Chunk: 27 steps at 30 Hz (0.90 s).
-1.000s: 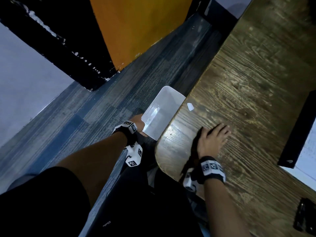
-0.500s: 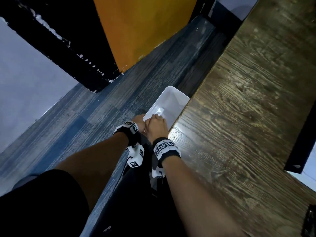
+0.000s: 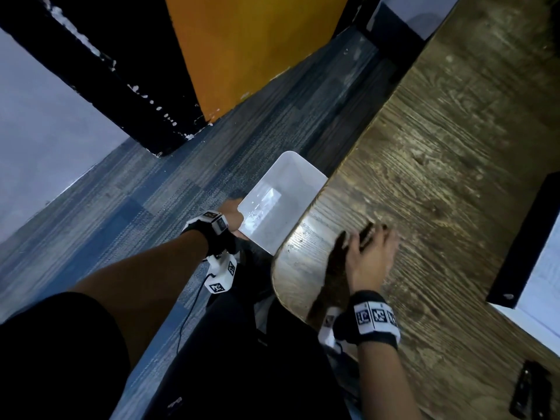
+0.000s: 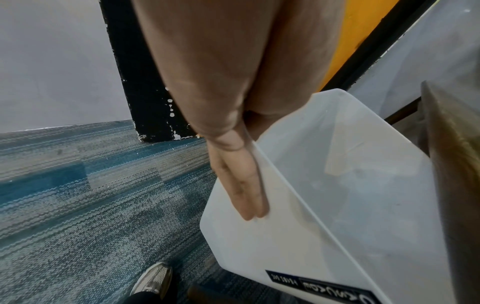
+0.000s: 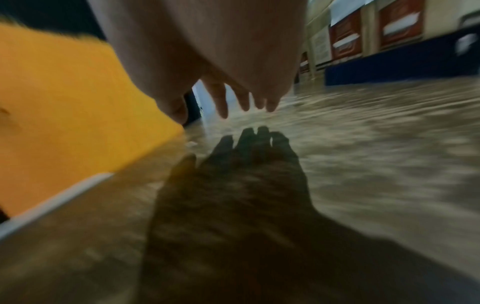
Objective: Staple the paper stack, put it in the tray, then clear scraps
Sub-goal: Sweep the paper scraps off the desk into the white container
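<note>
My left hand (image 3: 231, 213) holds a white translucent bin (image 3: 303, 183) by its near wall, just below the rounded edge of the wooden table (image 3: 430, 165). In the left wrist view its fingers (image 4: 244, 185) lie flat along the outside of the bin (image 4: 285, 246), thumb mostly hidden behind the rim. Pale scraps (image 3: 268, 197) lie inside the bin. My right hand (image 3: 371, 253) hovers empty just over the table near the corner, fingers spread; its fingertips (image 5: 244, 102) cast a shadow on the table (image 5: 376, 144).
A black tray (image 3: 521, 244) holding white paper (image 3: 545, 277) sits at the table's right. A black stapler (image 3: 530, 392) lies near the front right. Blue carpet (image 3: 136, 207), a black post and an orange panel (image 3: 257, 50) stand to the left.
A white scrap lay at the table's edge a second ago. My right hand swept to the bin's rim, then came back over the table, empty; the scrap is gone from the table.
</note>
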{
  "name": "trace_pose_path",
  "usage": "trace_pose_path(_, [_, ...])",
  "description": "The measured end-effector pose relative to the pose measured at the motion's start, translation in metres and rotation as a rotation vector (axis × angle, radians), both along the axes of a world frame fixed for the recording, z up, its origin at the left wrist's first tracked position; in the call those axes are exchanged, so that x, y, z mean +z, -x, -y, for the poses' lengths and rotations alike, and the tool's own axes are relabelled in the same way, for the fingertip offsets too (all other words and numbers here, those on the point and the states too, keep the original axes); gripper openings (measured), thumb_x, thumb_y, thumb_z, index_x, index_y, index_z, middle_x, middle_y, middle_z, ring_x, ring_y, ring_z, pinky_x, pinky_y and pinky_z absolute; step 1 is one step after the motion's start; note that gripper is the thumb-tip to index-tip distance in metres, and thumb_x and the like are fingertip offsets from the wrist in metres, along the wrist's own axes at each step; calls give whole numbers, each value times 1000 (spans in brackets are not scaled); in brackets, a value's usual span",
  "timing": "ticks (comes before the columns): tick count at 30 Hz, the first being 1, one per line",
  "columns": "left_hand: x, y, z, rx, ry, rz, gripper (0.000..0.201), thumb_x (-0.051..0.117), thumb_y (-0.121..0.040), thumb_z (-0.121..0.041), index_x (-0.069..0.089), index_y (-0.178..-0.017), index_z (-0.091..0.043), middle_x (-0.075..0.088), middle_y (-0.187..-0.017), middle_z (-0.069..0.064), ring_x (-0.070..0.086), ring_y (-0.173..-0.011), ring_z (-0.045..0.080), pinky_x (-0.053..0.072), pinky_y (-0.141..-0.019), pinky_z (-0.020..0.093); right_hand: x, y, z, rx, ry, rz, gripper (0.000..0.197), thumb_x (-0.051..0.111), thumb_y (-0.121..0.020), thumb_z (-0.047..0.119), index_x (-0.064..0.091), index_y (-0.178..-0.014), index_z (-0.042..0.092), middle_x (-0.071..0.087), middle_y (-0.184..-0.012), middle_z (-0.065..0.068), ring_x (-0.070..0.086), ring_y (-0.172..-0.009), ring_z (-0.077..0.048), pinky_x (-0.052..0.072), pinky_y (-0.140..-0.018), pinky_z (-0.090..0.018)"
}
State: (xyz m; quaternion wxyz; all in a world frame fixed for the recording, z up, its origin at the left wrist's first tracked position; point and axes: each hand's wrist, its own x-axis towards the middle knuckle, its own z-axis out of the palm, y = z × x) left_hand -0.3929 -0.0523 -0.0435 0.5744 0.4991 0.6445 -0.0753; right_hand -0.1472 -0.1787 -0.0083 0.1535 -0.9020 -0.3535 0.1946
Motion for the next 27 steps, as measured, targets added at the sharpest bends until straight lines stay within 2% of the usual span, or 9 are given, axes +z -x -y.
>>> trace_pose_path(3, [-1,-2,7,-72,-75,-68,45,39,-89,5,50,-132,-5,57,-133,18,58,-117,34,45,-80,30,-13,-11,27,-38,119,16,66,37,-99,39,12,-151,8,2,-161,-12,-2,-149,-27,5,-121,-45])
trace_pose_path(6, [-7,1,11,-12,-48,-45,49,39,-90,5,47,-135,-11,53,-138,17,57,-119,34,48,-80,25,-22,-14,5,-44,149,52,66,28,-100,40,3,-151,6,-2,-161,-15,-5,-149,-30,1,-121,-46])
trace_pose_path(10, [-13,4,8,116,27,80,39,45,-87,6,57,-121,-9,61,-127,14,64,-108,33,54,-90,49,-22,26,-41,210,138,-28,69,22,-99,43,-3,-150,3,-12,-159,-16,-15,-146,-32,-6,-120,-43])
trace_pose_path(13, [-6,2,5,215,90,195,45,56,-84,6,50,-128,6,69,-103,10,72,-72,17,61,-74,43,-24,78,-56,350,142,-95,70,24,-99,39,-5,-149,0,-14,-158,-19,-19,-146,-33,-5,-121,-45])
trace_pose_path(15, [3,-1,4,110,53,106,37,52,-87,7,53,-124,4,66,-108,17,71,-74,26,54,-51,24,-27,104,-58,471,158,-86,67,28,-99,34,2,-150,-1,-7,-159,-19,-13,-147,-34,-4,-121,-45])
trace_pose_path(18, [11,-3,3,-102,-65,-60,27,51,-84,8,60,-108,-2,67,-104,16,61,-110,35,38,-64,21,-25,127,-62,674,157,-102,53,46,-92,12,33,-141,-2,32,-152,-19,22,-144,-36,19,-119,-40])
trace_pose_path(21, [8,0,1,-111,-52,-73,32,51,-85,3,60,-116,0,65,-117,20,62,-110,33,45,-73,29,-20,131,-71,598,163,-145,26,48,-85,-3,63,-107,0,67,-109,-21,62,-104,-37,50,-85,-39])
trace_pose_path(24, [7,1,2,-31,-51,-3,27,50,-84,10,60,-103,-7,66,-91,16,65,-88,15,51,-61,20,-25,125,-78,522,125,-247,26,47,-82,-13,66,-97,-3,64,-107,-19,62,-97,-34,51,-82,-36])
trace_pose_path(27, [2,2,3,171,-9,32,33,44,-87,12,52,-103,-16,69,-76,-4,57,-36,-10,56,-45,19,-19,111,-76,499,40,-413,18,67,-75,-8,65,-88,4,53,-110,-9,54,-103,-19,44,-89,-22])
